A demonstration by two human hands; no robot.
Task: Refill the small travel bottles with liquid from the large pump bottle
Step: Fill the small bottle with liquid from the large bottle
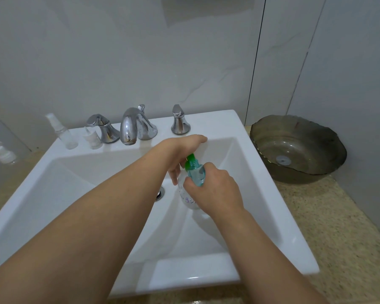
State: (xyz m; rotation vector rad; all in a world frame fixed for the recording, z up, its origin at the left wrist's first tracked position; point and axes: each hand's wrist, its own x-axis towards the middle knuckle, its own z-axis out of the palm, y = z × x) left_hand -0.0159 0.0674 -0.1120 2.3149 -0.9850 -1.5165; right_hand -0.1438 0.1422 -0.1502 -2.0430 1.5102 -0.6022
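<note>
Right hand [215, 189] grips pump bottle [194, 172]; left hand [182, 154] grips pump; fingertips hidden.

Speckled beige counter [329, 227] across the lower frame, carrying a white sink [272, 172] at centre, a dark glass bowl [298, 150] at right (touching the wall), a small capped bottle [3, 153] far left.
</note>
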